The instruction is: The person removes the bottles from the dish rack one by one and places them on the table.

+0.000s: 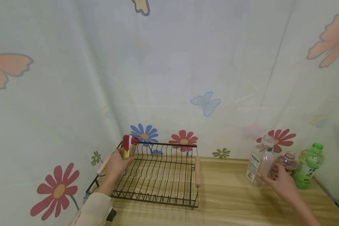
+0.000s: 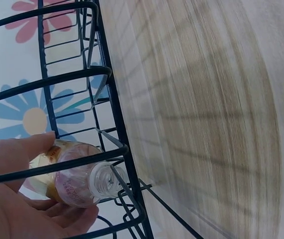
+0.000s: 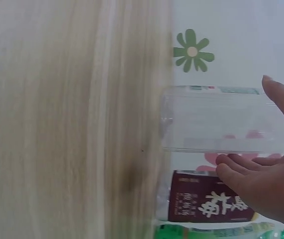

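Observation:
My left hand holds a bottle with a red and yellow label at the left end of a black wire dish rack. The left wrist view shows this bottle behind the rack's bars, its clear neck pointing down toward the tabletop. My left fingers curl round its body. On the right, my right hand is at a clear, empty-looking bottle that stands upright. In the right wrist view, thumb and fingers are spread on either side of the clear bottle; contact is hard to tell.
A bottle with a dark purple label stands beside the clear one, partly hidden by my right hand in the head view. Farther right is a green bottle. The rack has wooden handles. A flowered curtain hangs behind the wooden table.

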Tool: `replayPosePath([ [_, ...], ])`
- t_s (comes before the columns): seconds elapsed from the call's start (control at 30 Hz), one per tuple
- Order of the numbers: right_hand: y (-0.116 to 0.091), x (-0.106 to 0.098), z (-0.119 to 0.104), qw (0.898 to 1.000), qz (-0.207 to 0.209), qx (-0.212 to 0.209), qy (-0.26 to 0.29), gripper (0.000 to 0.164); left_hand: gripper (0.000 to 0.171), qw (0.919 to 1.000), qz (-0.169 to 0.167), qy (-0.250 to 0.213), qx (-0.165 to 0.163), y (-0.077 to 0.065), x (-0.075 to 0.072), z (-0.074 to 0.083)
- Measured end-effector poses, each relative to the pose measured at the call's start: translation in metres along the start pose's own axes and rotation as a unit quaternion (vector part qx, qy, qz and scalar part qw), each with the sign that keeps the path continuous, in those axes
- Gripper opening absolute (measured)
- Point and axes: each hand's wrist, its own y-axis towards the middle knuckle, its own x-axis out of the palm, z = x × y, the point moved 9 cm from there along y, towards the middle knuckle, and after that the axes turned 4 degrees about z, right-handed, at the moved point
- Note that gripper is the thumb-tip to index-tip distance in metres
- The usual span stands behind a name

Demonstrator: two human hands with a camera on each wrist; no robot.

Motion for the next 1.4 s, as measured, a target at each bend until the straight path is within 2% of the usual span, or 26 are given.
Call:
replayPosePath([
  [0.23, -0.009, -0.012, -0.013, 1.0, 0.0, -0.025, -0.002, 0.113, 0.088, 0.9999, 0.005, -0.002, 0.011, 0.001, -0.002, 0.001],
  [0.47, -0.021, -0.034, -0.025, 0.997, 0.023, -0.072, -0.015, 0.103, 0.09, 0.9991, 0.003, -0.03, 0.028, 0.002, -0.001, 0.008],
  [0.53, -0.025, -0.041, -0.03, 0.996, 0.028, -0.082, -0.021, 0.105, 0.093, 0.9987, 0.001, -0.039, 0.034, 0.003, -0.001, 0.011],
  [0.67, -0.033, -0.054, -0.047, 0.994, 0.037, -0.101, -0.032, 0.108, 0.095, 0.9973, 0.008, -0.043, 0.059, 0.0, -0.005, 0.02],
  [0.73, -0.037, -0.061, -0.057, 0.992, 0.046, -0.11, -0.042, 0.105, 0.094, 0.9957, 0.009, -0.04, 0.083, -0.005, -0.008, 0.028],
  [0.87, -0.047, -0.075, -0.081, 0.987, 0.076, -0.136, -0.048, 0.099, 0.091, 0.9895, 0.002, -0.039, 0.139, -0.019, -0.013, 0.053],
  [1.03, -0.06, -0.088, -0.106, 0.977, 0.119, -0.171, -0.045, 0.099, 0.089, 0.9786, -0.01, -0.03, 0.203, -0.039, -0.016, 0.1],
  [1.13, -0.068, -0.093, -0.121, 0.968, 0.152, -0.192, -0.045, 0.095, 0.088, 0.9695, -0.011, -0.005, 0.245, -0.053, -0.017, 0.129],
  [1.23, -0.076, -0.092, -0.14, 0.956, 0.184, -0.224, -0.038, 0.091, 0.087, 0.9605, -0.012, 0.01, 0.278, -0.068, -0.017, 0.154],
  [1.4, -0.082, -0.073, -0.171, 0.942, 0.181, -0.281, -0.03, 0.092, 0.085, 0.9499, -0.024, 0.006, 0.312, -0.092, -0.015, 0.188],
])
